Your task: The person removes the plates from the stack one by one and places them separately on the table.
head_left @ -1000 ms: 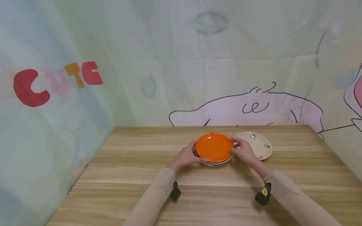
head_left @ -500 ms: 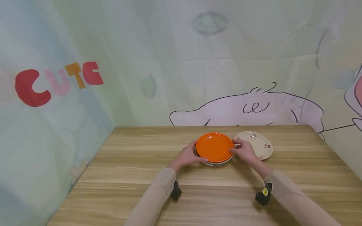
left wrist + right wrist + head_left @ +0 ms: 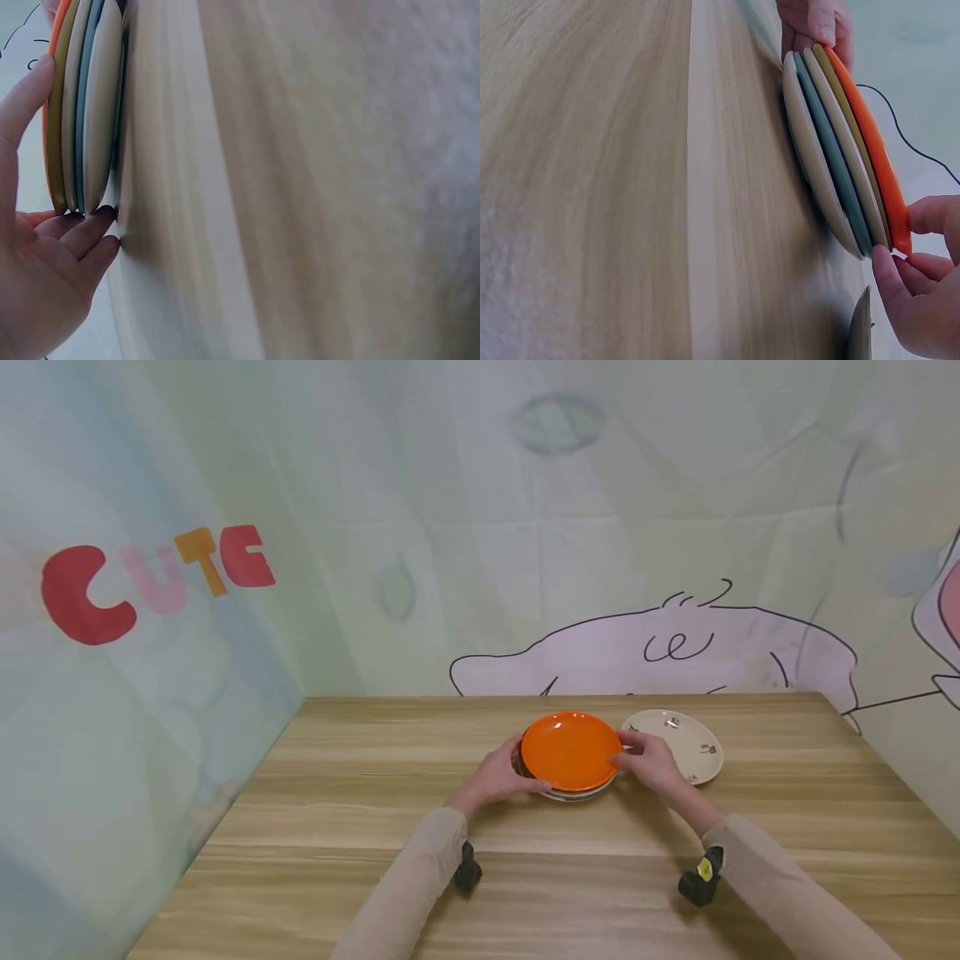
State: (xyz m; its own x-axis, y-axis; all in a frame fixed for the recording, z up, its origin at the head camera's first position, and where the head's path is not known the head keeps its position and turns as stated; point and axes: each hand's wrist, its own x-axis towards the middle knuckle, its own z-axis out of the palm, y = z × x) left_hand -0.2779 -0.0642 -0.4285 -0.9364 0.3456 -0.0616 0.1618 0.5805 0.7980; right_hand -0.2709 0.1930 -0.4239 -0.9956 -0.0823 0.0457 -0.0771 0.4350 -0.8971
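An orange plate tops a stack of several plates near the back of the table. Below it, mustard, cream and teal plates show edge-on in the right wrist view, with another cream plate under those. My left hand holds the stack's left side, thumb along the orange rim and fingertips at the lower rims. On the opposite side my right hand pinches the orange plate's edge between thumb and fingers. The orange plate sits slightly right of the plates under it.
Just right of the stack lies a cream plate with small printed figures, partly behind my right hand. A printed cloth backdrop rises directly behind the wooden table and along its left side.
The orange plate has shifted slightly right over the stack. My right fingers have drawn closer together at its edge. My left hand has stayed in place.
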